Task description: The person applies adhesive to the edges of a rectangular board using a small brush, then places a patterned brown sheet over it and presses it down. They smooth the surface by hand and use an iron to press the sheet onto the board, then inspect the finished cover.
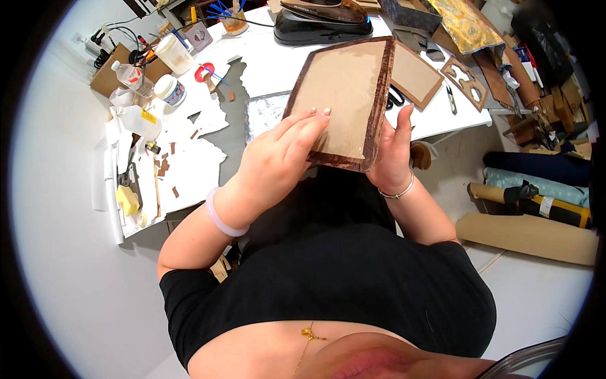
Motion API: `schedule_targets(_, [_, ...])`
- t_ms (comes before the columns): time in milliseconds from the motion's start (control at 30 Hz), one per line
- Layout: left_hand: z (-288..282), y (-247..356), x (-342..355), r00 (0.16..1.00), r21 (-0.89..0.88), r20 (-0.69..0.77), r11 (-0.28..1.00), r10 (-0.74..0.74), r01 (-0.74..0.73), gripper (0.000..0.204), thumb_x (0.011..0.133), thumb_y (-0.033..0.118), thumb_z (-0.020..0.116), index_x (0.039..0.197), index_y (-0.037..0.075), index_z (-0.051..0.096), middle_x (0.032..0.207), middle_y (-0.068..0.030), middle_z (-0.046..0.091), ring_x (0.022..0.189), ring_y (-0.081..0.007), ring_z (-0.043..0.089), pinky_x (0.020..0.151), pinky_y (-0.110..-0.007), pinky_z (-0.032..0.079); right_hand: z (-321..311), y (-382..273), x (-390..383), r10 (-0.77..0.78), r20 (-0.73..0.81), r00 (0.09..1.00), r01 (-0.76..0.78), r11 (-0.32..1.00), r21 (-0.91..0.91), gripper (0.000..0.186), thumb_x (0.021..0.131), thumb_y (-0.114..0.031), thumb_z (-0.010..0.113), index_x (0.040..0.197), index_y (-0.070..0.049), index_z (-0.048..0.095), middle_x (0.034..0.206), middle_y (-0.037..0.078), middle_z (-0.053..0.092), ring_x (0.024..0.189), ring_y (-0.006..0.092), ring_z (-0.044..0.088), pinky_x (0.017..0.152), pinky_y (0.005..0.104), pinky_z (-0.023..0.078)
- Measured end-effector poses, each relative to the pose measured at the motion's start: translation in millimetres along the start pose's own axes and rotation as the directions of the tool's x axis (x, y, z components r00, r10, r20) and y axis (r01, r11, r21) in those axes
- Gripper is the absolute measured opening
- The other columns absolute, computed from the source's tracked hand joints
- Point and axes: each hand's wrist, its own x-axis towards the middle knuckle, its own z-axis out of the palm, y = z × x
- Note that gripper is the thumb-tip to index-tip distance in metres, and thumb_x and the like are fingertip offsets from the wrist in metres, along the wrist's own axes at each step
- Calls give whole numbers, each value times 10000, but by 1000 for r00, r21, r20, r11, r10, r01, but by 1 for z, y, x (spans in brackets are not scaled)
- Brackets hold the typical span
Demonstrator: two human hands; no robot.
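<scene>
Above the table's near edge a flat rectangular board (344,95) is held tilted, its beige face bordered by dark brown wrapped edges. My right hand (392,155) supports it at the lower right edge, thumb up beside it; the fingers are hidden behind the board. My left hand (284,155) lies across the lower left part, fingers stretched out flat on the beige face. Its thumb is out of sight. Beneath the board, partly covered, a shiny silvery sheet (264,114) lies on the table.
A white-covered worktable (252,72) carries a black device (322,31) at the back. Jars, a clear bottle (131,77) and brown scraps (165,165) sit left. At right are another beige panel (416,76), a knife (451,100) and a cut-out frame (465,84). Material rolls (536,177) lie farther right.
</scene>
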Motion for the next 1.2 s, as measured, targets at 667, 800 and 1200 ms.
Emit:
schedule_targets(667, [-34,7,-72,368,-899,377,-240,-850,366,454,989,103,694,1395,-28,538,1298,-116,673,1192,-189,662,1038,-346,528,-36,-27,4,-470,-28,882,362,715,-599,353,1123,-160,486,1439,-7,524,1382,257,655,1323,338,622,1204,470,405])
schedule_targets(800, [-32,14,-80,357,-900,372,-239,-857,363,447,989,99,695,1385,-41,542,1289,-116,679,1179,-186,668,1025,-339,533,-50,-30,4,-542,-152,827,320,675,-665,300,998,-31,716,1291,15,669,1275,168,724,1202,194,674,1059,315,519])
schedule_targets(1200, [-23,19,-87,375,-904,358,-218,-855,367,466,976,69,708,1389,-53,528,1301,-116,667,1202,-187,652,1048,-343,513,9,-25,24,-322,592,739,617,-29,-786,455,1027,-2,602,1477,-2,536,1493,175,615,1450,313,530,1251,454,318])
